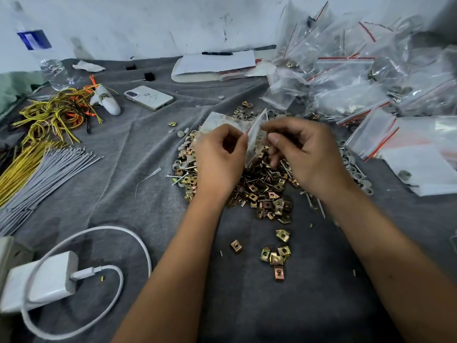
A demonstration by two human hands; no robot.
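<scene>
Your left hand (220, 154) has its fingers curled, and thumb and forefinger pinch one lip of a small clear zip bag (257, 129). Your right hand (304, 154) is curled as well, its thumb and fingertips gripping the bag's other lip, so the bag stands on edge between the two hands. Whether anything sits inside the bag is too blurred to tell.

You hold the bag just above the pile of brass-coloured clip nuts (262, 186), which lies at the middle of the grey cloth-covered surface (148, 149). A few loose nuts (275, 256) lie apart from the pile, toward the near edge between your forearms. Grey plastic caps (244, 115) ring the pile on its far side, and some nails (183, 178) lie at its left.

Toward the far right corner is a heap of filled clear bags (346, 78) with red seal strips, and flat bags (371, 134) are stacked along the right edge. At the far edge a pen (217, 53) rests on a sheet of paper (222, 63). A phone (149, 97) lies left of the middle, with a water bottle (49, 63) beyond it at the far left corner. Yellow wires (54, 112) and a bundle of grey cable ties (49, 174) lie along the left edge, and a white charger (42, 280) with its looped cable (138, 243) sits at the near left corner.
</scene>
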